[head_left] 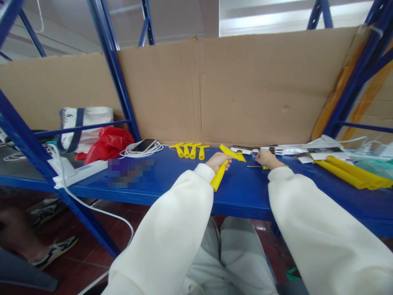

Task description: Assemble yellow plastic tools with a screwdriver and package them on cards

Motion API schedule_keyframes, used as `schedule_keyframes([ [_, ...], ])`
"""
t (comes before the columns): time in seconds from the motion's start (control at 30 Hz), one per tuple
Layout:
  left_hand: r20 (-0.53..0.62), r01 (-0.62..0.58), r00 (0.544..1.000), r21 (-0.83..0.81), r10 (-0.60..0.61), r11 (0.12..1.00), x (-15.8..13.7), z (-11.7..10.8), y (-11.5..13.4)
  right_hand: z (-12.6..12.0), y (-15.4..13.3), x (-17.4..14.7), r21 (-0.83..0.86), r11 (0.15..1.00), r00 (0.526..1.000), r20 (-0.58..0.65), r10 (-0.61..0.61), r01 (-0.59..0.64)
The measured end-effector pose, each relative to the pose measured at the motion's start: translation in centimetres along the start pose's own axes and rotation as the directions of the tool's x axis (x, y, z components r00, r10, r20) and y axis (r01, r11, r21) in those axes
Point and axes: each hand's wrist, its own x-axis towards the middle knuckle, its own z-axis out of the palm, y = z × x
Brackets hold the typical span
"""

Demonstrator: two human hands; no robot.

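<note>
My left hand is closed around the tubular handle of a yellow T-shaped scraper, its flat wide head tilted up beyond the fingers. Over the blue shelf, my right hand has its fingers bent together at some small shiny pieces. Whether it grips any of them is too small to tell. Beside that hand lies a thin screwdriver, its yellow handle end partly under the hand. Several similar yellow T-shaped tools stand in a row left of my left hand, against the cardboard.
Several yellow tubes lie at the right, near white packets. To the left are a phone on a coiled white cable, a red plastic bag and a white power strip. A cardboard wall closes off the back.
</note>
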Motion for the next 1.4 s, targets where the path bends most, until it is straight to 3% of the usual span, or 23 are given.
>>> schedule_keyframes([
  [0.27, 0.016, -0.008, 1.000, 0.020, 0.007, 1.000, -0.1, 0.0, 0.1, -0.4, -1.0, -0.6, -0.034, 0.991, 0.991, -0.019, -0.129, 0.129],
  [0.4, 0.009, -0.010, 1.000, 0.022, 0.010, 1.000, -0.1, 0.1, 0.1, -0.8, -1.3, -1.1, -0.038, 0.991, 0.992, -0.008, -0.126, 0.126],
  [0.53, 0.012, -0.008, 1.000, 0.024, 0.008, 1.000, -0.2, 0.1, 0.1, -1.3, -1.3, -1.4, 0.185, 0.971, 0.987, -0.080, -0.138, 0.150],
  [0.6, 0.014, -0.008, 1.000, 0.023, 0.008, 1.000, -0.2, 0.1, 0.1, -1.7, -1.6, -1.6, 0.416, 0.890, 0.980, -0.143, -0.136, 0.185],
  [0.7, 0.010, -0.009, 1.000, 0.014, 0.009, 1.000, -0.2, 0.1, 0.1, -2.0, -2.5, -2.1, 0.725, 0.647, 0.972, -0.162, -0.171, 0.235],
  [0.8, 0.020, -0.006, 1.000, 0.013, 0.005, 1.000, -0.2, 0.1, 0.1, -1.9, -3.6, -2.6, 0.862, 0.440, 0.954, -0.142, -0.265, 0.251],
  [0.87, 0.026, 0.003, 1.000, 0.027, -0.004, 1.000, -0.2, 0.2, 0.1, -1.7, -4.1, -2.8, 0.891, 0.385, 0.943, -0.121, -0.310, 0.241],
  [1.03, 0.034, -0.001, 0.999, 0.049, 0.000, 0.999, -0.3, 0.3, 0.1, -1.3, -4.6, -2.9, 0.904, 0.353, 0.928, -0.109, -0.355, 0.242],
  [1.4, 0.025, -0.002, 1.000, 0.049, 0.001, 0.999, -0.6, 0.3, 0.3, -0.9, -4.6, -2.4, 0.852, 0.417, 0.914, -0.157, -0.374, 0.317],
])
